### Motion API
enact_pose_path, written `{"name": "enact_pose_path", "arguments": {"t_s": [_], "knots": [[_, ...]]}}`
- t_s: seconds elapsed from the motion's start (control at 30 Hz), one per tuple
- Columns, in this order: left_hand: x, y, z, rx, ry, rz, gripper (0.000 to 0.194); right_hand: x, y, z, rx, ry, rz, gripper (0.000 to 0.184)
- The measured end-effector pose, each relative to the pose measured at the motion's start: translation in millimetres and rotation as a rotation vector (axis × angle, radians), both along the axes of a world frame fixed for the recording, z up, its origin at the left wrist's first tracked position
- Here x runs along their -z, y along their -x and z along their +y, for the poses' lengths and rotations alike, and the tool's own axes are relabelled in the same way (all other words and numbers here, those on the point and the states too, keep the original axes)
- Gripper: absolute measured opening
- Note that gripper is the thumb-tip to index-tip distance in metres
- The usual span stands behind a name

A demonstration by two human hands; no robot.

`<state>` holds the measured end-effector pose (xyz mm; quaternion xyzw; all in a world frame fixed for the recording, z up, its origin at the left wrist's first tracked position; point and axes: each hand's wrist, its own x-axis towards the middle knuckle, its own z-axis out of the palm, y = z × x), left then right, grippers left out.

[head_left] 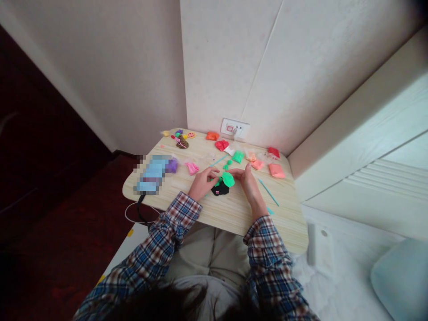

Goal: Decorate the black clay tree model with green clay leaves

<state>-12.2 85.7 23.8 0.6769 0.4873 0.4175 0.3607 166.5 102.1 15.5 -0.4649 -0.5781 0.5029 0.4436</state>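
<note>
A black clay base [220,189] with a small pink flower on its front lies on the table near its front middle. On top of it stands a flat, round green clay leaf [228,179]. My left hand [202,183] is at the left side, its thumb and fingertips closed around a smaller green clay piece [218,182] on the base. To the right, my right hand [248,183] is open, fingers stretched toward the leaf's far side and thumb raised. I cannot tell whether it touches the leaf. Small green clay lumps [227,166] lie just beyond.
Bags of coloured clay, among them a green one [238,156] and a salmon one [277,171], line the back. A teal stick tool [269,192] lies at the right. A brown clay piece [182,142] and a blurred device [153,174] are on the left of the table [230,216].
</note>
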Motion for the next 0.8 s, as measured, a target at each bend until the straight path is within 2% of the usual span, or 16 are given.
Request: {"name": "enact_pose_path", "arguments": {"t_s": [0.17, 0.33, 0.8], "knots": [[1.5, 0.4, -0.9, -0.033, 0.011, -0.015, 0.027, 1.3, -1.4, 0.6, 0.007, -0.003, 0.086, 0.081], [0.1, 0.4, -1.5, -0.051, 0.018, -0.033, 0.026, 2.6, -2.6, 1.0, 0.008, 0.006, 0.092, 0.082], [-0.8, 0.7, -1.1, 0.025, 0.05, -0.095, 0.021, 0.9, -1.8, -0.2, 0.018, -0.001, 0.07, 0.081]]}}
